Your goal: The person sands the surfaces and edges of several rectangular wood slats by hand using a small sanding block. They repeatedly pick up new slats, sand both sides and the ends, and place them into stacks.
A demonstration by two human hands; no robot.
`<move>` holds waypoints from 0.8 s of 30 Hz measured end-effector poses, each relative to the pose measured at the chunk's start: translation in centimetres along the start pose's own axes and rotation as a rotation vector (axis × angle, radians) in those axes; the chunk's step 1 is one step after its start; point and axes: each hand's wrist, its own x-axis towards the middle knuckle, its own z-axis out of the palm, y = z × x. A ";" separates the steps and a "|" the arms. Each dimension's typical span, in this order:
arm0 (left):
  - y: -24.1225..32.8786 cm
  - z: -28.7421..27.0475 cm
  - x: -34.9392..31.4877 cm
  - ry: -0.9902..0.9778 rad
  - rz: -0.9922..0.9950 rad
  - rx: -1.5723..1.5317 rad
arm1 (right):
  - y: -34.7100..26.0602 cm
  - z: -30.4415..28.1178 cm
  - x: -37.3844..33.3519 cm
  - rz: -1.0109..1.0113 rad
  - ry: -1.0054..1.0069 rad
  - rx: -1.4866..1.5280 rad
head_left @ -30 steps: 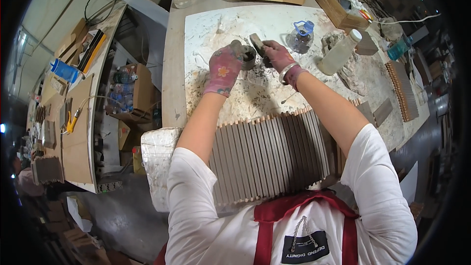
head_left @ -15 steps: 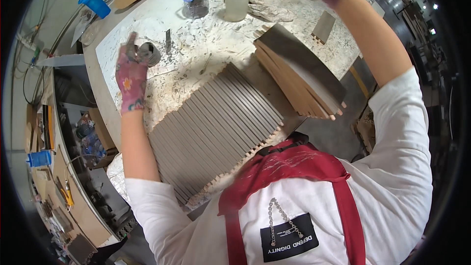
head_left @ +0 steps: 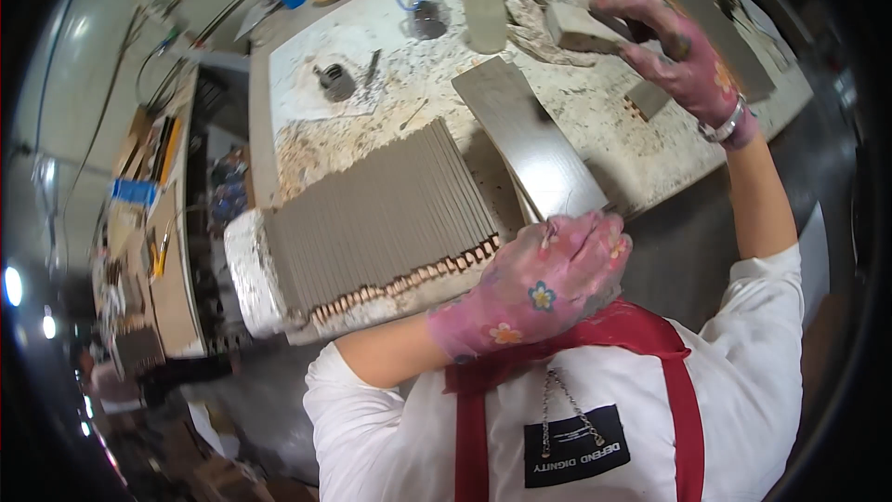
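My left hand [head_left: 544, 288], in a pink flowered glove, is at the near end of a shiny grey board [head_left: 548, 153]. Its fingers are bent and pressed together; what they may hold is hidden. Over the table's far right, my right hand [head_left: 683, 56], gloved the same way, has thumb and fingers around one end of a pale, worn block [head_left: 581, 30]. Left of the shiny board is a tight row of thin grey boards [head_left: 381, 209], tilted on edge, with copper-coloured tabs along the near side.
A milky bottle [head_left: 484, 9], a blue-topped clear jug [head_left: 423, 14] and a crumpled cloth [head_left: 530, 19] stand towards the back. A small dark pot [head_left: 334, 82] is at left. Behind the right hand lie further grey boards [head_left: 743, 56]. White wrapping [head_left: 255, 270] covers a block at the row's left end.
My left hand has come from beside the dark pot to the shiny board's near end. My right hand has moved from the far edge into view with the pale block. The view has shifted.
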 end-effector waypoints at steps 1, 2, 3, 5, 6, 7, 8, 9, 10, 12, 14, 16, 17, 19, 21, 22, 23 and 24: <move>0.9 0.3 0.9 -0.063 -0.067 0.049 | 0.3 -0.6 -0.4 -0.026 -0.017 0.018; 1.7 1.0 1.4 -0.039 -0.138 0.079 | 0.9 -1.2 -0.7 -0.054 -0.034 0.039; 2.3 2.1 1.7 -0.011 -0.203 0.111 | 1.6 -1.5 -0.9 -0.086 -0.042 0.114; 3.4 3.5 2.0 -0.065 -0.354 0.201 | 3.1 -1.5 -1.1 -0.137 -0.066 0.187; 3.9 4.0 1.7 -0.069 -0.391 0.250 | 3.4 -1.6 -1.0 -0.158 -0.086 0.213; 4.4 4.8 1.2 -0.068 -0.424 0.293 | 3.6 -1.6 -0.8 -0.170 -0.121 0.233; 4.9 5.3 0.9 -0.069 -0.455 0.335 | 3.5 -1.0 -0.4 -0.219 -0.115 0.264; 5.6 5.7 0.9 -0.103 -0.510 0.356 | 3.3 -1.0 0.2 -0.262 -0.147 0.248; 6.0 5.8 0.9 -0.094 -0.547 0.324 | 3.0 -0.6 0.7 -0.305 -0.179 0.235; 6.5 5.7 0.8 -0.078 -0.616 0.260 | 2.1 0.9 1.8 -0.308 -0.248 0.311; 6.7 5.9 0.8 -0.020 -0.607 0.275 | 0.8 2.7 2.8 -0.428 -0.309 0.279; 6.6 6.3 0.7 0.054 -0.592 0.263 | -0.2 4.3 3.5 -0.493 -0.393 0.223; 6.6 6.3 0.9 0.079 -0.596 0.264 | -0.8 4.6 3.7 -0.494 -0.428 0.140; 6.6 6.5 1.5 0.150 -0.608 0.240 | -1.0 5.2 4.4 -0.477 -0.522 0.075; 6.7 6.5 1.5 0.133 -0.635 0.235 | -0.7 5.7 5.0 -0.485 -0.539 0.049; 6.7 6.5 1.5 0.122 -0.650 0.233 | -0.7 5.9 5.2 -0.490 -0.548 0.039; 6.7 6.7 1.5 0.129 -0.648 0.243 | -1.0 5.9 5.2 -0.509 -0.569 0.081; 6.7 6.7 1.5 0.130 -0.642 0.255 | -1.3 5.9 5.2 -0.527 -0.583 0.125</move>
